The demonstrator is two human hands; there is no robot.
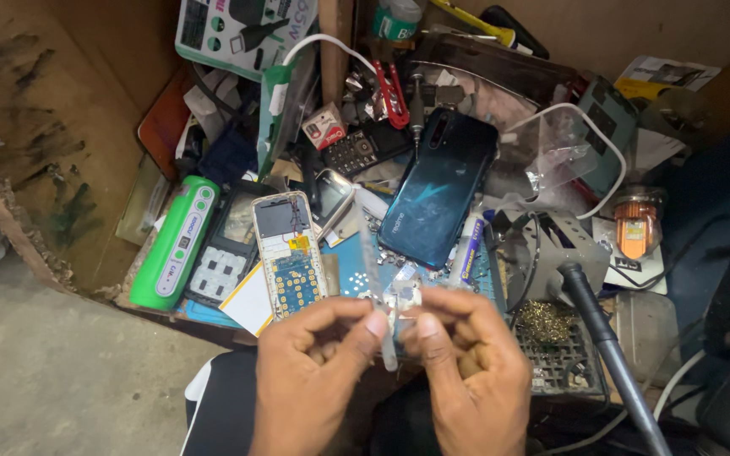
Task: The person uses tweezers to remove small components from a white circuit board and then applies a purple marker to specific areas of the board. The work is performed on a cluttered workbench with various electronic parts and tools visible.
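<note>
Cluttered brown workbench [86,110] fills the frame. At lower centre, the left hand [310,380] and right hand [466,371] both pinch a small silvery metal part [400,300] between fingertips. Just above lie an opened white keypad phone [289,253] and a dark teal smartphone [437,190].

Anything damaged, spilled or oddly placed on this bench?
Yes. A small keypad phone lies stripped, its circuit board bare. A dark blue smartphone rests face down, tilted on piled parts and cables. Loose bits are scattered on the blue mat. Both hands, left hand and right hand, pinch a small clear part.
</note>
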